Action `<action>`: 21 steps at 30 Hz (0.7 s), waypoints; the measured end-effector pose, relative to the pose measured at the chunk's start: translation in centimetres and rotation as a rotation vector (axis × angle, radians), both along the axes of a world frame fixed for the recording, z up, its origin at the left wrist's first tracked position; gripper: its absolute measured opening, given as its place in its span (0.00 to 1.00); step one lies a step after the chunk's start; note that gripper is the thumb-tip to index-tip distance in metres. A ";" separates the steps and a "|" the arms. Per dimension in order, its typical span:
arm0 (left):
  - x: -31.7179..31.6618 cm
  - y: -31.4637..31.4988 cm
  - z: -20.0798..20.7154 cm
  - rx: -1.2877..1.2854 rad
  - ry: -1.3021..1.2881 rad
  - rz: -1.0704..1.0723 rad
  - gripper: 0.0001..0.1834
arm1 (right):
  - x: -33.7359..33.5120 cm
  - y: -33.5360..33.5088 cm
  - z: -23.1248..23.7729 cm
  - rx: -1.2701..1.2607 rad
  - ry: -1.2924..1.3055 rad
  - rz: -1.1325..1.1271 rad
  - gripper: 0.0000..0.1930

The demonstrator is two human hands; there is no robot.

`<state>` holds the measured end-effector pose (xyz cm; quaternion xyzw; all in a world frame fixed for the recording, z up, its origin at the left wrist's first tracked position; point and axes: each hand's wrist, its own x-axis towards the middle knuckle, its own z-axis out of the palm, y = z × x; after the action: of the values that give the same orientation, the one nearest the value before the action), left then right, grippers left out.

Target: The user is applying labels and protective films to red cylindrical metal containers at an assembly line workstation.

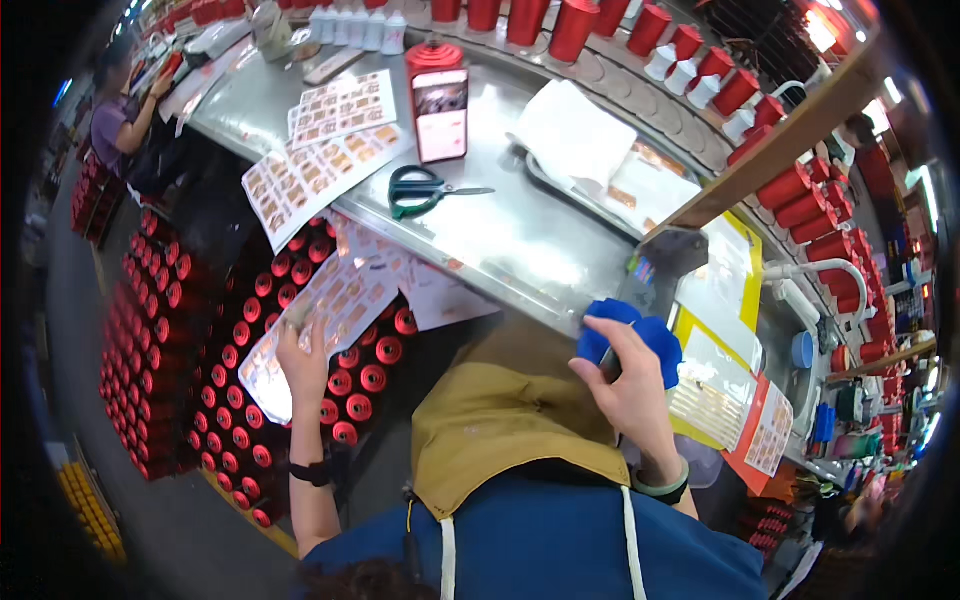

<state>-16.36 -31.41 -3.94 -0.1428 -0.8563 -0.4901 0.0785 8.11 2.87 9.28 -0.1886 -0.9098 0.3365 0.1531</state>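
My left hand point(303, 362) is at the lower part of a glossy label sheet point(350, 292) with rows of small printed stickers. Its fingers look closed on the sheet, though they are slightly blurred. At the bench's front edge my right hand point(638, 385) has its thumb and forefinger curved around a blue lobed object point(655, 345). Something dark grey shows between those two fingers, too hidden to name. On the metal bench point(500, 235) lie green-handled scissors point(418, 190). Behind them a phone point(441, 117) stands upright against a red canister point(433, 55).
Stacked red canisters point(240, 400) fill the floor at left. More label sheets point(315, 175) overhang the bench. A tray point(545, 180) with white paper point(575, 135) lies at back right, near a slanting wooden post point(770, 140). Another person point(118, 125) sits far left.
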 end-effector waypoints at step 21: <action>-21.0 74.3 12.1 -0.128 0.318 -0.317 0.58 | 10.4 12.8 -2.1 -0.435 0.166 -0.743 0.17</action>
<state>-37.38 42.87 8.16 -0.3554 -0.8295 -0.4122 0.1252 18.52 15.72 7.21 -0.5032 -0.6728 0.4565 0.2928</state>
